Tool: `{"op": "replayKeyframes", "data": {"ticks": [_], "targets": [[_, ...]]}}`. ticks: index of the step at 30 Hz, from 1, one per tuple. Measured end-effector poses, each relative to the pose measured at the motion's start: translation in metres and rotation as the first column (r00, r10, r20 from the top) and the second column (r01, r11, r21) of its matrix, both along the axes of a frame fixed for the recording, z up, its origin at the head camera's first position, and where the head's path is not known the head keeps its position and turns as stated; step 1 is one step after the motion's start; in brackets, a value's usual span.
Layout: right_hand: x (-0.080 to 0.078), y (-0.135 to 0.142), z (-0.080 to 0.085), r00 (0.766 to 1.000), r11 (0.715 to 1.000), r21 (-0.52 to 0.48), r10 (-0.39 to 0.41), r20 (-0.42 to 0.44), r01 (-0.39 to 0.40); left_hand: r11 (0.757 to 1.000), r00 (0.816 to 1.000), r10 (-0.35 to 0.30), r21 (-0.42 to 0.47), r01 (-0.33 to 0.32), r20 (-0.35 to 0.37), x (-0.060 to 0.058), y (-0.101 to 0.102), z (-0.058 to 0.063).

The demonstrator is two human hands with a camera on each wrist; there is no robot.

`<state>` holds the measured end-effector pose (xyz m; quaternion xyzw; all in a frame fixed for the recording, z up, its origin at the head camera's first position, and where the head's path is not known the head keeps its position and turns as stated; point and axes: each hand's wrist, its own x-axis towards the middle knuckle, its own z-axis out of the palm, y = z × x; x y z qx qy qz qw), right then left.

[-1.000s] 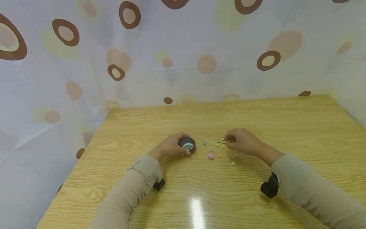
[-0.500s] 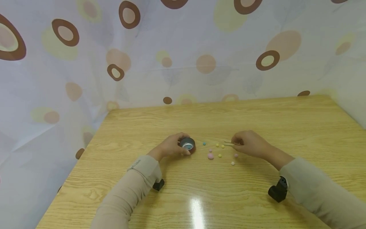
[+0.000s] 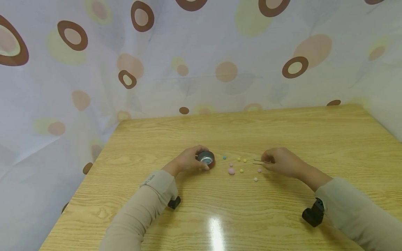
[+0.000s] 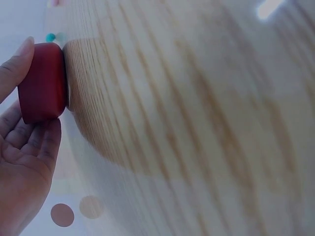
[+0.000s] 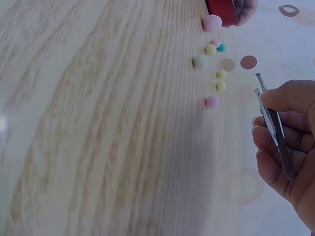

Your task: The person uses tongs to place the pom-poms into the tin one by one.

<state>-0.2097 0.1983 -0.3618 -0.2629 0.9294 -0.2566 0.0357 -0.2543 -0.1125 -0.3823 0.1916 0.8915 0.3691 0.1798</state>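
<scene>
My left hand (image 3: pixel 190 159) holds a small round bowl (image 3: pixel 206 158) on the table, thumb and fingers curved around its side. The bowl is red outside, as the left wrist view shows, and silvery inside, with something blue in it. In my right hand (image 3: pixel 284 162) a pair of metal tweezers (image 5: pixel 273 123) is pinched between thumb and fingers. Their tips stand apart with nothing between them. Between the hands lie small balls: a blue ball (image 3: pixel 224 158), a large pink ball (image 3: pixel 231 171), a white ball (image 3: pixel 255 179), and several yellow and small pink ones.
The wood-grain table (image 3: pixel 157 139) spreads beneath both hands. A patterned cloth (image 3: pixel 201 62) with brown and peach ovals hangs behind it and at the sides. A black wrist camera (image 3: pixel 313 212) sits under the right sleeve.
My right hand has moved right with the tweezers, away from the yellow balls, and lower in the view. The left hand and the bowl have stayed in place.
</scene>
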Motion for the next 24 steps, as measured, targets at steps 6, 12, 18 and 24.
{"op": "replayKeyframes", "data": {"ticks": [6,12,18,24], "targets": [[0.003,0.005,-0.001,0.999,1.0,0.013,-0.007,0.031,0.007,1.0,1.0,-0.001,-0.003,0.0,-0.007,-0.001,0.001,-0.001],[0.003,0.011,-0.005,0.999,1.0,0.029,-0.003,0.034,0.002,1.0,1.0,0.011,-0.007,-0.011,-0.001,0.0,0.002,0.0],[0.004,0.013,-0.007,0.997,1.0,0.03,-0.002,0.077,-0.001,1.0,1.0,0.007,-0.008,-0.007,-0.001,-0.001,0.001,-0.001],[0.004,0.013,-0.009,0.995,0.999,0.008,0.034,0.092,-0.035,1.0,1.0,0.007,-0.002,-0.007,0.0,-0.001,0.001,-0.001]]}}
